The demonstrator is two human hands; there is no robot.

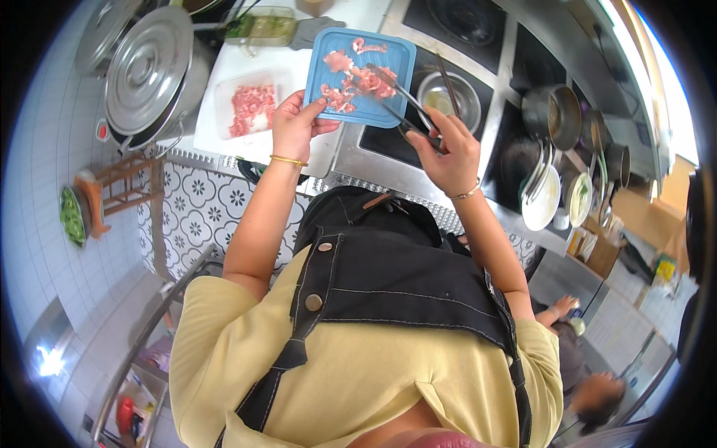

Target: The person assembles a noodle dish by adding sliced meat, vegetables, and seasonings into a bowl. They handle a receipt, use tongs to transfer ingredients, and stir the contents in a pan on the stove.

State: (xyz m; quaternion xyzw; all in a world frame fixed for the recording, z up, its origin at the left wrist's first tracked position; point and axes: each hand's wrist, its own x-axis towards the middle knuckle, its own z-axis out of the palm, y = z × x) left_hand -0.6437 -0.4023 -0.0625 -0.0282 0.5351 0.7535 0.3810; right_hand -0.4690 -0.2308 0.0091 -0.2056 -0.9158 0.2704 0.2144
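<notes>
My left hand (299,120) grips the near left corner of a blue plastic tray (374,117), thumb on top. Pieces of raw meat (339,60) lie spread over the tray. In my right hand (451,151) is a pair of metal tongs (411,101), their tips at a clump of meat on the tray's right half. Left of my left hand, a clear plastic container (224,106) of raw sliced meat (252,103) rests on a white board (210,126). Just beyond my right hand, a steel bowl (476,103) holds some liquid, with chopsticks (447,81) leaning in it.
A large lidded pot (148,67) stands at the left. A container of greens (263,28) is at the back. Pans (552,115) and stacked white plates (542,199) line the right side of the cooktop (482,134). Another person (577,358) is at the lower right.
</notes>
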